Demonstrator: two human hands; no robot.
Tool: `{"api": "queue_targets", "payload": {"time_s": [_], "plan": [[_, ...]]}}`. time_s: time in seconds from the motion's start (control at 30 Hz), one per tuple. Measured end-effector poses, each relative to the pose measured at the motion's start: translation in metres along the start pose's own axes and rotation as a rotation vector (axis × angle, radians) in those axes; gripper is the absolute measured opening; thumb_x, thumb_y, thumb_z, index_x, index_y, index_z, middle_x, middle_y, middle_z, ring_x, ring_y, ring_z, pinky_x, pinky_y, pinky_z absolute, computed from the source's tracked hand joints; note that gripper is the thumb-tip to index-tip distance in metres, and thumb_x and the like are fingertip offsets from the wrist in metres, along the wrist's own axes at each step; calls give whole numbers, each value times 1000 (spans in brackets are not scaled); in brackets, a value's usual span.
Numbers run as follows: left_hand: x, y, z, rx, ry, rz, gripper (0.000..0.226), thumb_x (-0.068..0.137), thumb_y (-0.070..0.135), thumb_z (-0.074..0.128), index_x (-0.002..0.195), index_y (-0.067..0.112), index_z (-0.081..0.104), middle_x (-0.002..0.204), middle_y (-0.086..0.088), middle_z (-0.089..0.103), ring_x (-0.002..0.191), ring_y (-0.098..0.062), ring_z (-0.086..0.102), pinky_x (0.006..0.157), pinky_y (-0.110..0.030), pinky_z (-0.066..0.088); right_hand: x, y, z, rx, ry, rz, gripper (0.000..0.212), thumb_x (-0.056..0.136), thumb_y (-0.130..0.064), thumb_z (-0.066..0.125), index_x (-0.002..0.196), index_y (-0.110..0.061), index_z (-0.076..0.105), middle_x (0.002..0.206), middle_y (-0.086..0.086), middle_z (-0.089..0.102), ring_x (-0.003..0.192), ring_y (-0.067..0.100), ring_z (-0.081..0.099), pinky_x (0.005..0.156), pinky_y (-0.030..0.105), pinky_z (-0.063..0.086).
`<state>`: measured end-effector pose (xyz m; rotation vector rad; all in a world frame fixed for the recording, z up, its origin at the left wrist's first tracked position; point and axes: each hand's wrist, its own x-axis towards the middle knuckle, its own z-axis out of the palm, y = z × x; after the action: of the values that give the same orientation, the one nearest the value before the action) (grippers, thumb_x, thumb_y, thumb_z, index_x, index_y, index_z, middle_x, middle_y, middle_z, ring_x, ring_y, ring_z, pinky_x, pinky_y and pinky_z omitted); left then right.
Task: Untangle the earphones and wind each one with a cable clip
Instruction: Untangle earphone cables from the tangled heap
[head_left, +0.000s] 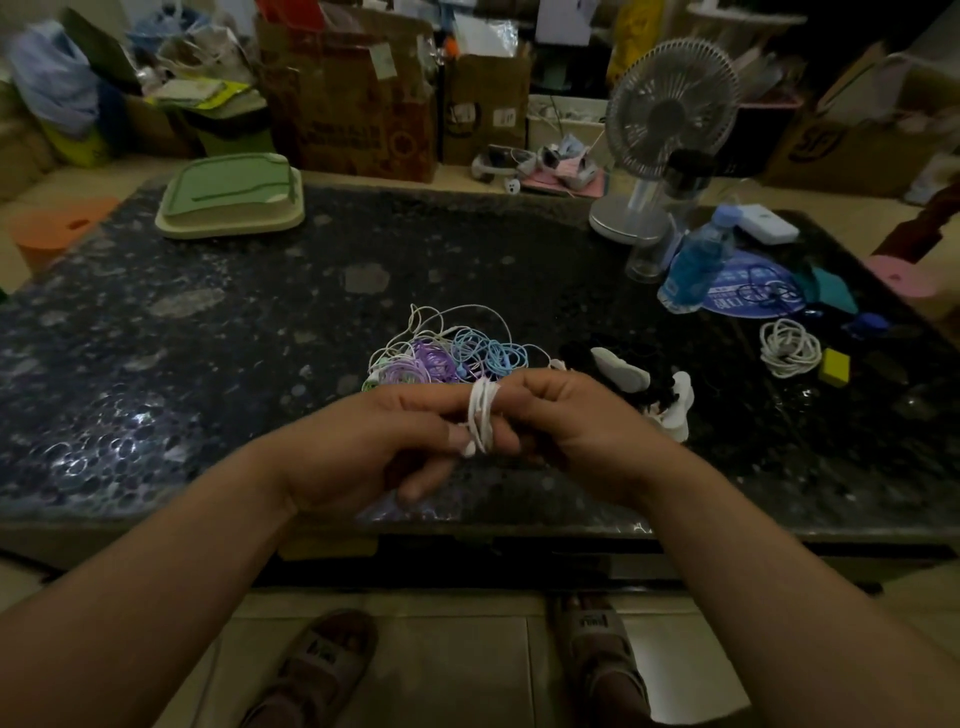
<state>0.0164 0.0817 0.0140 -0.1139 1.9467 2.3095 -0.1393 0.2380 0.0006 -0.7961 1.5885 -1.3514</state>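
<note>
Sandalled feet (322, 670) on floor tiles at the near edge, below the table (156, 364).
Left hand (374, 436): index and middle fingers straight out to the right, white earphone cable (480, 415) wound round them in a tight coil, thumb pinning its lower end.
Right hand (582, 431): fingers curled, tips touching the coil from the right. Contact point is hidden, so can't tell if it's actually pinching the cable.
Both hands are over the near table edge.
Just beyond them: tangle of earphones (441, 353), white, purple and blue cables mixed.
Right of the tangle: two white cable clips (621, 369) with a black cable (660, 400) between them.
Further right: coiled white cord (789, 345), yellow block (835, 366) just beside it.
Far right: blue bottle (698, 265), desk fan (670, 119).
Far left: green tray (231, 200).
</note>
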Motion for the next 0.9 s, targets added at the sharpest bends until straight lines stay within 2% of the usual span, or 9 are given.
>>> {"api": "queue_targets", "payload": {"time_s": [0.13, 0.2, 0.27, 0.43, 0.57, 0.7, 0.77, 0.83, 0.9], "plan": [[5, 0, -3, -214, 132, 36, 49, 91, 3, 46, 129, 19, 73, 99, -4, 71, 50, -11, 42, 50, -19, 39, -1, 3, 20, 7, -3, -49, 23, 107, -22, 54, 116, -15, 75, 92, -3, 74, 81, 11, 64, 75, 24, 52], [9, -1, -4, -282, 210, 47, 49, 91, 0, 42, 129, 12, 70, 98, -7, 68, 50, -11, 44, 50, -22, 41, 0, 5, 26, -43, 42, -86, 25, 108, -16, 53, 123, -13, 73, 107, 2, 78, 100, 18, 74, 93, 32, 58], [12, -3, -3, -299, 254, 52, 47, 94, -4, 36, 129, 7, 66, 94, -6, 65, 52, -12, 44, 52, -23, 41, 1, 7, 31, -114, 96, -129, 25, 108, -12, 53, 121, -17, 74, 112, 4, 78, 110, 21, 73, 104, 45, 55], [17, -7, 2, -283, 319, 39, 47, 95, -4, 30, 127, 6, 64, 91, -5, 63, 56, -14, 43, 60, -27, 42, 3, 13, 38, -68, 157, -89, 20, 105, -11, 58, 114, -17, 74, 103, 8, 79, 104, 24, 76, 102, 51, 56], [17, -10, 1, -166, 372, 20, 50, 95, -3, 31, 125, 10, 68, 92, -4, 65, 66, -15, 49, 67, -30, 40, 1, 9, 37, 78, 145, -10, 26, 102, -5, 55, 105, -12, 79, 95, 9, 80, 93, 20, 73, 94, 34, 58], [17, -10, 5, -51, 390, 5, 48, 96, -2, 37, 119, 18, 75, 100, -2, 71, 85, -13, 61, 86, -33, 46, 2, 10, 36, 66, 175, 16, 22, 98, -4, 61, 105, -14, 79, 100, 7, 80, 98, 20, 76, 94, 34, 59], [17, -9, 6, 13, 390, -16, 46, 97, 0, 42, 118, 23, 76, 112, 0, 75, 105, -13, 67, 101, -36, 47, 3, 10, 35, 36, 209, 17, 22, 97, -3, 63, 109, -14, 78, 101, 6, 80, 97, 15, 75, 90, 28, 59], [17, -8, 4, 29, 372, -29, 46, 97, 1, 43, 125, 24, 73, 122, -3, 75, 123, -17, 64, 115, -42, 41, 2, 9, 33, 35, 228, 26, 23, 97, -2, 64, 113, -12, 78, 102, 5, 80, 92, 9, 74, 83, 20, 59], [17, -8, 3, 43, 370, -39, 47, 99, 0, 41, 128, 22, 71, 124, -2, 75, 126, -17, 63, 119, -44, 37, 2, 8, 32, 36, 254, 39, 23, 95, -1, 67, 113, -13, 77, 102, 5, 80, 91, 11, 75, 81, 21, 59]]}}
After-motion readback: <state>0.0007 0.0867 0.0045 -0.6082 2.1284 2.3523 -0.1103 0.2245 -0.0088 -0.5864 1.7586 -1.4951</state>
